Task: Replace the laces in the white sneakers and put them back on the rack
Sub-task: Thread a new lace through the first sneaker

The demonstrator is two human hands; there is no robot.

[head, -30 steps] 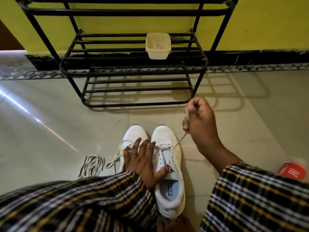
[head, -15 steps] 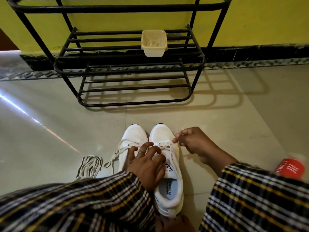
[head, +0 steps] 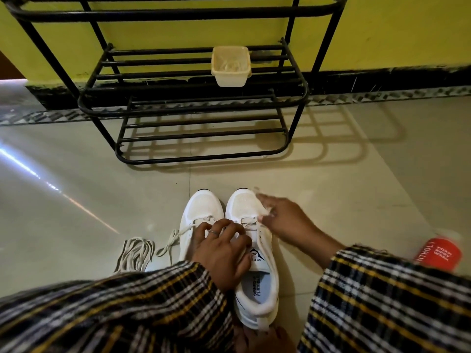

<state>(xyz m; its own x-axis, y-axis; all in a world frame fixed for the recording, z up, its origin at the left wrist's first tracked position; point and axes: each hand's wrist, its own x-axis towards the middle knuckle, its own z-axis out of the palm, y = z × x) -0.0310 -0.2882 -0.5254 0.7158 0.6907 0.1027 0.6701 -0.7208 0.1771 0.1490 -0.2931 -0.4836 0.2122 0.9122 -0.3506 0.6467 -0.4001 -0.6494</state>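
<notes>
Left hand (head: 224,247) presses right sneaker (head: 254,250); right hand (head: 283,217) pinches lace (head: 262,211).

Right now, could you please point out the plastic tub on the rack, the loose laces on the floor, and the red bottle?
plastic tub (head: 230,72): head view, front wall.
loose laces (head: 136,253): head view, middle of the bundle.
red bottle (head: 438,254): head view, red label.

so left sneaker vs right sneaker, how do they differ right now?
Left sneaker: lace ends trail loose onto the floor on its left side; its opening is hidden under the sleeve. Right sneaker: opening and printed insole in view, the right hand at its laces, the left hand resting on its tongue. Both white, upright, side by side, toes toward the rack.
</notes>
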